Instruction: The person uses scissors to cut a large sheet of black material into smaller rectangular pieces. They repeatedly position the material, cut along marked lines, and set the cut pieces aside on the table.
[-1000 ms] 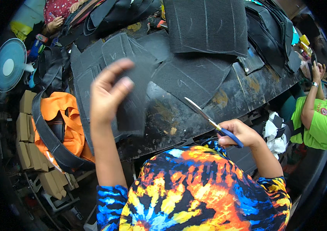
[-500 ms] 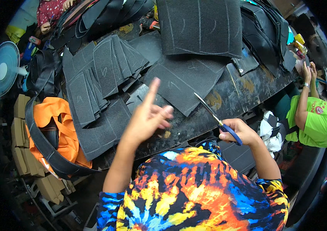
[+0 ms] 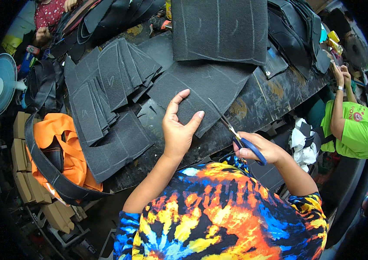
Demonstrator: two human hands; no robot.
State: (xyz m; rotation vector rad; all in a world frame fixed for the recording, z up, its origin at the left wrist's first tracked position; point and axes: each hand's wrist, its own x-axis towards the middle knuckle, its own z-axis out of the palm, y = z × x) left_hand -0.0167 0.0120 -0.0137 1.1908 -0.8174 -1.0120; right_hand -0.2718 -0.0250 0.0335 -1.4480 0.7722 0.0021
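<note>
My right hand (image 3: 258, 147) grips scissors (image 3: 253, 152) with dark blue handles, their narrow blades pointing up and left over a dark grey sheet (image 3: 205, 89) marked with chalk lines. Over that sheet's left corner is my left hand (image 3: 179, 130), thumb and forefinger spread apart; whether it touches the sheet I cannot tell. A larger chalk-marked dark sheet (image 3: 218, 32) overlaps the far side of the first one. Left of my hands, several cut dark pieces (image 3: 114, 78) lie fanned out in overlapping piles, with another sheet (image 3: 114, 147) under them.
An orange cloth-lined black bag (image 3: 62, 151) sits at the table's left, near a blue fan (image 3: 0, 84). Black panels (image 3: 294, 34) are heaped at the far right. A person in a green shirt (image 3: 355, 130) works at right; another in red (image 3: 54, 15) is far left.
My left hand has moved right onto the sheet's corner, its pointing finger now curved. My right hand has shifted slightly left with the scissors, whose blades now reach over the sheet.
</note>
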